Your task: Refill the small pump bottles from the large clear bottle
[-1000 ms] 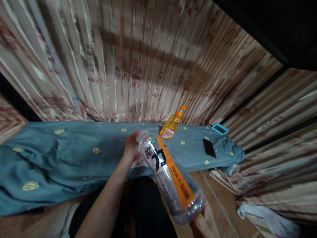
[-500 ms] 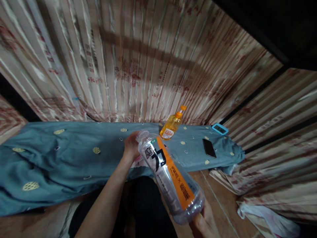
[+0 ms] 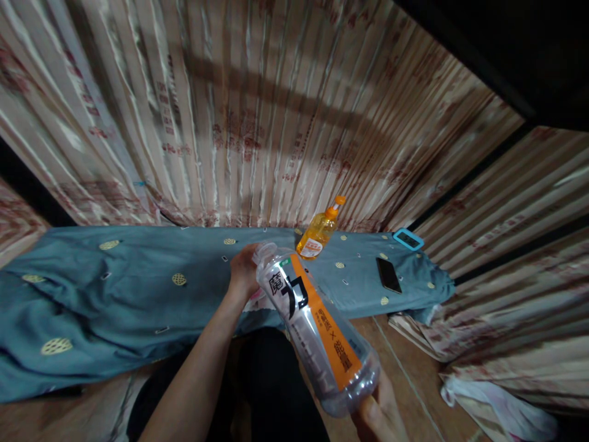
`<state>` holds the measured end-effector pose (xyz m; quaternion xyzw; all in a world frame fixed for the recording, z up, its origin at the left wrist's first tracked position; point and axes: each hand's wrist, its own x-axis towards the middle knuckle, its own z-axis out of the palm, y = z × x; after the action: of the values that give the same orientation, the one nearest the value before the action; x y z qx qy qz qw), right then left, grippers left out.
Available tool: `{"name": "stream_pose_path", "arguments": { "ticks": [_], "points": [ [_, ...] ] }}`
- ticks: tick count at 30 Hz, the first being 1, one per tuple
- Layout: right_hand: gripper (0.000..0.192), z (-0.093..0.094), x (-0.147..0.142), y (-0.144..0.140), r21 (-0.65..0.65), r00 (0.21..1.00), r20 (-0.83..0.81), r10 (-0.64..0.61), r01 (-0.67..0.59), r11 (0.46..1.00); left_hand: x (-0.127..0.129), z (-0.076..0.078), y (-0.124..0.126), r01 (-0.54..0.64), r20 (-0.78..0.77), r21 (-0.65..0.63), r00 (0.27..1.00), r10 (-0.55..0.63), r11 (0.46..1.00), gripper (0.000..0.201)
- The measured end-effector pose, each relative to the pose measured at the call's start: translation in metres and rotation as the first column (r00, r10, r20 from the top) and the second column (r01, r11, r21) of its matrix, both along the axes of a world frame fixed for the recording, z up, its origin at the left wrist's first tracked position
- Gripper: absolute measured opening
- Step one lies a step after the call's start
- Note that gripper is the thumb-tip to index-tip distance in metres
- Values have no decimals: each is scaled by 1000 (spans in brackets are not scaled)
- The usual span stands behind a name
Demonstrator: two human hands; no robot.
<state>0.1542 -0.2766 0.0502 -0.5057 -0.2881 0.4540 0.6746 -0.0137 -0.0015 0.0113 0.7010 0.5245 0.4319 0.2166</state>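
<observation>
A large clear plastic bottle (image 3: 317,331) with an orange and silver label is held tilted over my lap, its neck up and to the left, its base down and to the right. My left hand (image 3: 245,268) is closed around the neck end, its fingers mostly hidden behind the bottle. At the base, my right hand (image 3: 380,411) grips the lower edge, thumb showing against the plastic. Something pale and pinkish (image 3: 260,301) shows partly behind the bottle, too covered to name. Beyond the bottle stands a pump bottle of orange liquid (image 3: 317,233).
A teal cloth with yellow pineapple prints (image 3: 138,282) covers the long surface before me. On its right part lie a black phone (image 3: 389,274) and a blue-framed digital clock (image 3: 408,240). Patterned curtains (image 3: 257,123) hang behind and to the right. A whitish bag (image 3: 501,405) lies lower right.
</observation>
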Motion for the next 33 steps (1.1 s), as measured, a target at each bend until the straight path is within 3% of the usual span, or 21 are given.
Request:
{"name": "stream_pose_path", "arguments": {
  "ticks": [6, 13, 19, 22, 26, 33],
  "points": [
    [75, -8, 6, -1, -45, 998, -28, -50, 49, 998, 2, 4, -1, -4, -23, -44, 1000, 3, 999, 23],
    [73, -2, 4, 2, -25, 999, -45, -15, 14, 1000, 0, 3, -1, 4, -21, -21, 1000, -5, 1000, 26],
    [84, -7, 8, 1, -36, 1000, 22, 14, -13, 999, 1, 3, -1, -4, -29, -38, 1000, 3, 999, 28],
    [81, -9, 7, 1, -17, 1000, 17, 7, -7, 1000, 0, 3, 0, 13, -37, -42, 999, -14, 999, 28],
    [72, -4, 2, 2, 8, 999, -36, -13, 14, 1000, 0, -1, 2, 23, -6, -23, 1000, -23, 999, 27],
    [76, 2, 3, 4, -23, 998, -60, -8, 6, 1000, 0, -10, 6, 21, 27, 38, 999, -22, 999, 24]
  ]
}}
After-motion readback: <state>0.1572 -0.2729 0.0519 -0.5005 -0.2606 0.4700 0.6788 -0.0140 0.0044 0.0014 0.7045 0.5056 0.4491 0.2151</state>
